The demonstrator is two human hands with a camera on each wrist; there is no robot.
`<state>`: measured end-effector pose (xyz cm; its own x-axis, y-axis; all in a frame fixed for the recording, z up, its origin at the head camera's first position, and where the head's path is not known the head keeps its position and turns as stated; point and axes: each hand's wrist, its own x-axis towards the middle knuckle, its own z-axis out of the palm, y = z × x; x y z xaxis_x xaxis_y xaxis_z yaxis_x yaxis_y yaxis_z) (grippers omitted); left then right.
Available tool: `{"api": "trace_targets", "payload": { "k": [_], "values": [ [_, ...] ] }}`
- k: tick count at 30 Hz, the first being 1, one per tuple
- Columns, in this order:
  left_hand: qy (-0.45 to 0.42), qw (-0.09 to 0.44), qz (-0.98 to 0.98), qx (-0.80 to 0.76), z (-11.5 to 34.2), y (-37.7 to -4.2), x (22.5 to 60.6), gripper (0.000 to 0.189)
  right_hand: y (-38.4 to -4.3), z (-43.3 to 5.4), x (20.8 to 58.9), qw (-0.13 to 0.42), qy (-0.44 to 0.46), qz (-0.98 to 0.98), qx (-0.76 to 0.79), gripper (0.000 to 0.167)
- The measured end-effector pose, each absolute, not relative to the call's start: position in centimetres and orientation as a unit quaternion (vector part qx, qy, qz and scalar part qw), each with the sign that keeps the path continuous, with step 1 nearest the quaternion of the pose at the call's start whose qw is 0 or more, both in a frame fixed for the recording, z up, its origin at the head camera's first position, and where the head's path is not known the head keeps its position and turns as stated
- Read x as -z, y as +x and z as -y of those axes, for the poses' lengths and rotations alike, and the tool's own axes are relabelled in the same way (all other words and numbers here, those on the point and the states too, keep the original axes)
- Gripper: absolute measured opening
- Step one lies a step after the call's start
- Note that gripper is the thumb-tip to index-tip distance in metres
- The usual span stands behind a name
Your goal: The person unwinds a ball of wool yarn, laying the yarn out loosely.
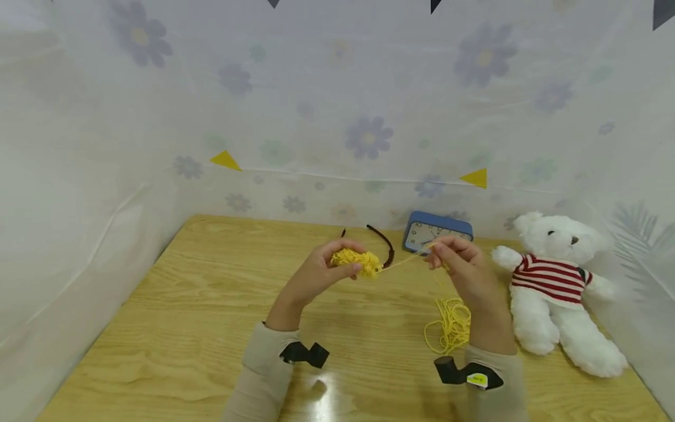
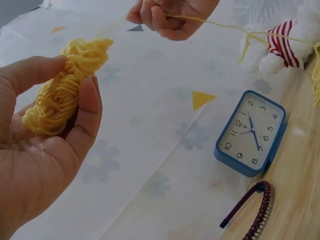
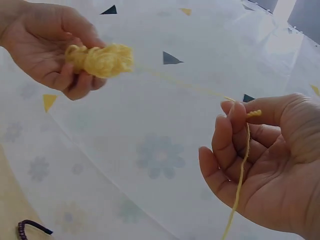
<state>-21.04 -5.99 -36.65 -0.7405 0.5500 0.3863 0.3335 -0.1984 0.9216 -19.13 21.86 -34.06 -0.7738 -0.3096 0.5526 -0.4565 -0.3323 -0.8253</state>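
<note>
A bundle of wound yellow yarn [image 2: 65, 90] lies in my left hand [image 1: 321, 272], gripped between thumb and curled fingers. From it a thin strand [image 3: 185, 86] runs taut to my right hand [image 1: 459, 264]. Thumb and fingertips of the right hand pinch that strand, and a short twisted bit of yarn [image 3: 255, 113] pokes out beside the thumb. Another length of yarn [image 3: 242, 175] hangs down past the right palm. On the table near the right forearm lies a loose heap of yellow yarn [image 1: 450, 325], partly hidden by the arm.
At the back of the wooden table [image 1: 184, 305] stands a blue clock [image 1: 437, 220], partly covered by the right hand. A dark beaded headband [image 1: 391, 252] lies to its left. On the right sits a white teddy bear [image 1: 554, 281] in a striped shirt. A flowered curtain [image 1: 316, 105] hangs behind.
</note>
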Motion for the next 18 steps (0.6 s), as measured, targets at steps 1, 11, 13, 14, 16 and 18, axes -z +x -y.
{"api": "trace_targets", "payload": {
  "k": [1,11,13,14,16,18],
  "values": [
    [0.346,0.076,-0.631,-0.69,6.1,-21.1,36.7,0.036,-18.9,-22.3,33.8,0.062,0.324,0.562,-0.759,0.029],
    [0.316,0.058,-0.626,-0.711,7.4,-21.3,36.4,0.03,-17.8,-27.4,32.6,0.175,0.221,0.364,-0.888,0.025],
    [0.315,0.055,-0.624,-0.713,7.5,-21.3,36.3,0.03,-17.7,-28.2,32.6,0.194,0.194,0.336,-0.901,0.022],
    [0.314,0.054,-0.623,-0.714,7.6,-21.2,36.3,0.031,-17.6,-28.6,32.6,0.203,0.179,0.327,-0.906,0.021],
    [0.311,0.051,-0.624,-0.715,7.7,-21.2,36.2,0.031,-17.5,-29.3,32.6,0.221,0.149,0.31,-0.913,0.02],
    [0.307,0.049,-0.626,-0.715,7.9,-21.1,36.1,0.031,-17.5,-29.8,32.7,0.229,0.128,0.298,-0.918,0.019]
  ]
}}
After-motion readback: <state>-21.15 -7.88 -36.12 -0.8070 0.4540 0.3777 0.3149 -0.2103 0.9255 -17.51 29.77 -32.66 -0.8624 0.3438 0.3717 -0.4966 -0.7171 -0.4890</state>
